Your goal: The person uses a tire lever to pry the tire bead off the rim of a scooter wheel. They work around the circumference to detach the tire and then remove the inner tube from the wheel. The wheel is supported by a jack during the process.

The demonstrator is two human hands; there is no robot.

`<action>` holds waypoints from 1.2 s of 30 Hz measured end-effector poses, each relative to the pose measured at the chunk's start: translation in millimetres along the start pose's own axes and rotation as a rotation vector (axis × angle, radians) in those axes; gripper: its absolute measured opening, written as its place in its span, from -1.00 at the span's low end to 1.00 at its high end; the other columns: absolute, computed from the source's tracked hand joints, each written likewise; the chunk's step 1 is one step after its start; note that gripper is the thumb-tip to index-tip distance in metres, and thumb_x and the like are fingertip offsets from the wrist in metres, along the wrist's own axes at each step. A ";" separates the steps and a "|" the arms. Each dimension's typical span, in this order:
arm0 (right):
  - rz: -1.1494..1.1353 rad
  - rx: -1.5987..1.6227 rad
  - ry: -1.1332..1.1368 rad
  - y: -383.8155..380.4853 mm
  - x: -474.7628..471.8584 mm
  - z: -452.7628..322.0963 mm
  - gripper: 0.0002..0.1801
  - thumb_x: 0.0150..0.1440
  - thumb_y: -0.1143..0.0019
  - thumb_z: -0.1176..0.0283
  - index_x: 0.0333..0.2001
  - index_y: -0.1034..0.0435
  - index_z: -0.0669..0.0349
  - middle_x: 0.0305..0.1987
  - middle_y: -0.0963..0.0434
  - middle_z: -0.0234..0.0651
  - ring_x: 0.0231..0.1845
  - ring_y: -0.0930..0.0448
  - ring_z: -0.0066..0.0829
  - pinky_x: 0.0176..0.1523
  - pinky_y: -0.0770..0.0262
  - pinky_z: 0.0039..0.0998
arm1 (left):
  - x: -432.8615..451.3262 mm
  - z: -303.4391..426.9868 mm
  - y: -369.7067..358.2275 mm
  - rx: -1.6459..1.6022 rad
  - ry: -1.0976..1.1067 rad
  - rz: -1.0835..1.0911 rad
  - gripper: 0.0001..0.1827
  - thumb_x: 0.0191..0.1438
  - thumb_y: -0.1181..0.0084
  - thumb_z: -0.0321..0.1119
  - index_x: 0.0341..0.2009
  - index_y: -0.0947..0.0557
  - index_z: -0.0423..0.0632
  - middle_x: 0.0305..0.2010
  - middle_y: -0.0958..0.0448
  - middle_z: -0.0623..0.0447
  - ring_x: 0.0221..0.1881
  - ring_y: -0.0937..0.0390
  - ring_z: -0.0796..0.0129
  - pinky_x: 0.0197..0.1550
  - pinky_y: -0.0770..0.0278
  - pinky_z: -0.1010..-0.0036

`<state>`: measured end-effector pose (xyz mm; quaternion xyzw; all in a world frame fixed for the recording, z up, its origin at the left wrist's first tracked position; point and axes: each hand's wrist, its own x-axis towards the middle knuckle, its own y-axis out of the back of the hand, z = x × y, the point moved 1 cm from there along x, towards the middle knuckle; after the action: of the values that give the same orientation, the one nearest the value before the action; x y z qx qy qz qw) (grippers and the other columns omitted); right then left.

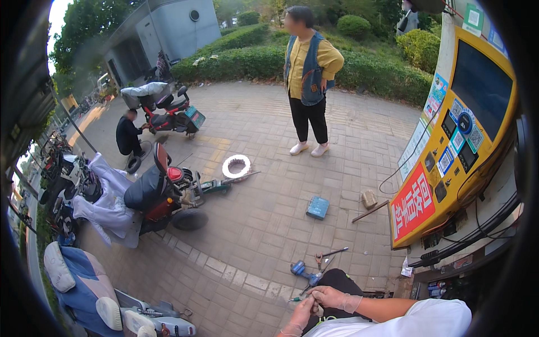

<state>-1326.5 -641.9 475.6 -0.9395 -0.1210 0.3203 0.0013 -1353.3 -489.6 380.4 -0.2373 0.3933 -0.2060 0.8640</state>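
Thin translucent gloves cover both of my hands, which meet low in the view in front of my dark-clothed knee. The fingertips of my left hand [304, 312] touch those of my right hand [330, 296]; whatever lies between them is too small and hidden to make out. Just beyond, on the paving, is a green-handled tool [295, 299]. A blue cordless power tool [306, 274] lies farther off, near pliers [318, 259] and a dark rod-like tool [335, 252].
A teal box [317, 207] and a brick-like block [369, 199] lie ahead. A yellow kiosk [452, 139] stands right. Left are a partly dismantled scooter [168, 189] and another scooter [160, 324]. One person [309, 67] stands ahead; another [127, 134] crouches by a red scooter [168, 118].
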 end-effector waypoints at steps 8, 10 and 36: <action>0.134 -0.665 0.529 0.8 119.7 -100.6 -0.64 0.36 0.11 0.16 -0.04 -0.48 0.18 -0.36 -0.64 -0.15 -0.33 -0.68 -0.26 -0.25 -0.60 -0.30 | 33.6 142.6 -6.7 -0.220 -0.067 0.358 -0.61 0.40 0.21 -0.15 -0.49 -0.41 0.00 -0.60 -0.22 0.21 -0.57 -0.21 0.50 -0.50 -0.21 0.51; 0.050 -0.837 0.644 8.5 160.4 -112.1 -0.64 0.35 0.13 0.13 -0.03 -0.46 0.14 -0.33 -0.64 -0.12 -0.30 -0.69 -0.16 -0.23 -0.62 -0.24 | 52.9 168.9 6.1 -0.263 -0.044 0.439 -0.61 0.39 0.21 -0.16 -0.50 -0.39 0.02 -0.61 -0.19 0.22 -0.58 -0.18 0.50 -0.51 -0.20 0.50; -0.161 0.406 0.114 243.2 680.8 -614.5 -0.60 0.41 0.09 0.20 0.02 -0.44 0.36 -0.33 -0.54 -0.37 -0.40 -0.53 -0.58 -0.29 -0.51 -0.52 | 514.3 802.3 66.3 0.017 -0.429 0.238 -0.64 0.42 0.14 -0.10 -0.29 -0.50 -0.08 -0.49 -0.35 0.21 -0.48 -0.27 0.55 -0.39 -0.32 0.54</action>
<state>-380.2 -676.4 535.0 -0.9238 -0.1284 0.2835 0.2230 -406.9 -516.6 506.9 -0.2205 0.2242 -0.0511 0.9479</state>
